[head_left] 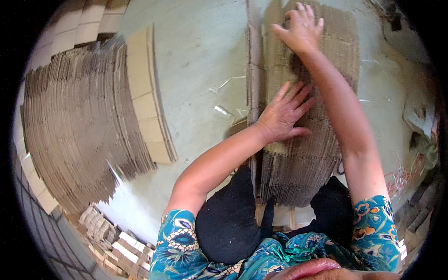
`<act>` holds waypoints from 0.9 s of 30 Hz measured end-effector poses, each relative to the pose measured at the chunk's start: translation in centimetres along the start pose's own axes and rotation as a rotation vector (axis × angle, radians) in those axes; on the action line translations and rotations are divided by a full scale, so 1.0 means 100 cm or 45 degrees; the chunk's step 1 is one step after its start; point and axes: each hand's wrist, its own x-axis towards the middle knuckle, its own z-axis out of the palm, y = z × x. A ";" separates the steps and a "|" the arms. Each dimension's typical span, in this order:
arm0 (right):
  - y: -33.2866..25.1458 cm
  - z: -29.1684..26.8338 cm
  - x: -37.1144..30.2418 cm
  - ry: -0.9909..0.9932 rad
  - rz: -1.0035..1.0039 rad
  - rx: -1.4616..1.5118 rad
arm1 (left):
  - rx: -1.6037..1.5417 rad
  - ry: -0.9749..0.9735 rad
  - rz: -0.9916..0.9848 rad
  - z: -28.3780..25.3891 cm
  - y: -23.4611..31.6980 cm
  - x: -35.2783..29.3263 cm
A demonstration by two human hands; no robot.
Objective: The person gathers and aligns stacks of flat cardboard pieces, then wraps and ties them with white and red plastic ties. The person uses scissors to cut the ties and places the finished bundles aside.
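A long row of flat corrugated cardboard pieces [298, 177], packed on edge, runs away from me between my knees. My left hand [289, 112] rests on the row's upper edges about midway, fingers spread. Farther off, my right hand [303, 28] reaches over the row's far part with its fingers apart; neither hand grips a piece. Along the row's left side stands a tall, narrow cardboard sheet [253, 70], seen almost edge-on. My left forearm crosses in front of its nearer part.
To the left lies a large fanned stack of cardboard [79, 121], with lighter creased sheets [147, 93] at its right edge. Scraps of clear plastic [223, 110] lie on the pale floor [196, 60]. Tangled strings [406, 179] are at the right, and smaller cardboard bundles [98, 224] at lower left.
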 end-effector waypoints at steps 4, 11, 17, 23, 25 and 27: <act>0.056 0.067 0.023 0.580 -0.241 -0.099 | 0.035 0.389 -0.098 -0.048 -0.033 -0.031; 0.071 0.082 0.021 0.516 -0.343 -0.313 | 0.798 0.593 -1.390 -0.050 -0.173 -0.254; 0.092 0.086 0.031 0.551 -0.424 -0.330 | 0.730 0.361 -1.835 -0.050 -0.197 -0.315; 0.095 0.086 0.038 0.471 -0.427 -0.425 | 0.587 0.286 -1.838 -0.070 -0.216 -0.323; 0.093 0.087 0.041 0.479 -0.426 -0.420 | 0.571 0.270 -1.817 -0.073 -0.222 -0.328; 0.090 0.086 0.037 0.500 -0.437 -0.426 | 0.559 0.278 -1.768 -0.075 -0.222 -0.330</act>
